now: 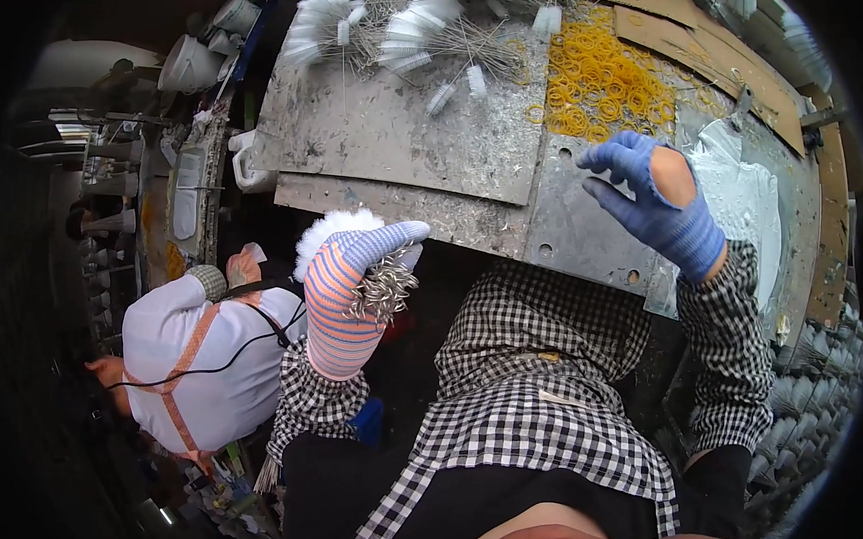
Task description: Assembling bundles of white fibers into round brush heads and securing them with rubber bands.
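Observation:
My left hand (351, 291), in a pink and blue striped glove, is closed round a bundle of wire brushes. Bent metal wire ends (385, 288) of the bundle bristle out on one side of the fist, and fluffy white bristles (328, 237) show on the far side. Over the metal plate at the table's right stands my right hand (652, 190), in a blue glove with a hole on its back. Its fingers are half bent and apart, with nothing seen between them. Just beyond it lies a spread of yellow rubber rings (605, 78).
Several white-bristled wire brushes (423, 27) are heaped at the table's (399, 147) far side. Cardboard pieces (719, 65) border the rings, and a white sheet (738, 187) lies right. Another person (207, 363) works at the left. More brushes (807, 399) stand at lower right.

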A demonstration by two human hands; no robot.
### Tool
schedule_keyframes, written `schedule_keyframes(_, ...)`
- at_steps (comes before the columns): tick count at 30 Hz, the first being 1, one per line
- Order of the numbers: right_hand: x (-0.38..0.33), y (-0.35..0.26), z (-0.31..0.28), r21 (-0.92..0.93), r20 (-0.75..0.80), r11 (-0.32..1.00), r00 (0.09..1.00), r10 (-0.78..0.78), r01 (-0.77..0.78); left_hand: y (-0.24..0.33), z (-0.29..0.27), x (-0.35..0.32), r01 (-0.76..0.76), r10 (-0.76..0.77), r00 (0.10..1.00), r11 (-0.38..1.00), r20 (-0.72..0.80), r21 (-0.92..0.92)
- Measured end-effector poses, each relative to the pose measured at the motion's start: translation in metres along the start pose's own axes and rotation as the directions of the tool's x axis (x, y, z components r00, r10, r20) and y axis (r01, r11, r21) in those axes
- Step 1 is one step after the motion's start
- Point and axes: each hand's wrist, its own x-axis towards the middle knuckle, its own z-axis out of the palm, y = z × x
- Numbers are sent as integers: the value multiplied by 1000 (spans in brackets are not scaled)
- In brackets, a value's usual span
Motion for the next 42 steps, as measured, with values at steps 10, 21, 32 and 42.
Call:
schedule_keyframes(10, 67, 126, 67, -544, 272, 762, 933, -237, 352, 11, -5, 29, 464, -412, 886, 765, 215, -446)
schedule_keyframes(21, 30, -22, 15, 673, 313, 618, 913, 261, -407, -5, 70, 87, 414, -238, 899, 732, 367, -541)
schedule_keyframes(32, 2, -9, -42, 789, -32, 601, 968, 247, -127, 21, 105, 141, 279, 32, 921, 642, 388, -714)
schedule_keyframes(42, 8, 92, -70, 139, -223, 842, 812, 540, -521, 75, 154, 133, -600, 534, 659, 798, 530, -58)
